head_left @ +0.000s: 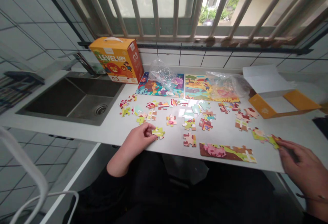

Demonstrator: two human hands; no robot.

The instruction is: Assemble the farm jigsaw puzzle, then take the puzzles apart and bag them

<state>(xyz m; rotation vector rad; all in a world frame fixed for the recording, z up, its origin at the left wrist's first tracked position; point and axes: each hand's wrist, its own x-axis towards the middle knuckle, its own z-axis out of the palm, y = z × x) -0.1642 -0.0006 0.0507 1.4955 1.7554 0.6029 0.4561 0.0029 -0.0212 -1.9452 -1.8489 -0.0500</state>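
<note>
Left hand (140, 135): you are pinching a green puzzle piece (158, 132) at its left edge, your grip closing thumb and forefinger on it. The piece is sitting low over the near part of the worktop (112, 130); contact with the surface cannot be told.

Right hand (301, 157): your fingertips are touching a yellow-green piece (274, 141) at the far right. The thumb is not showing clearly, so whether this grip is pinching or only resting cannot be told. Another green piece (258, 135) is lying just beside it, to the left.

Between your hands, a joined strip with a pink pig (215, 150) is lying along the near edge. A peach piece (189, 140) is lying just left of the strip; a tractor section (189, 121) is lying beyond that piece. Other loose pieces are spreading across the middle.

Behind them, a blue picture board (176, 91) and a yellow picture board (196, 88) are lying side by side, clear plastic (161, 70) partly covering the blue one. An orange box (115, 61) is standing beside the sink (77, 97); an opened box (265, 110) is lying at the right.
</note>
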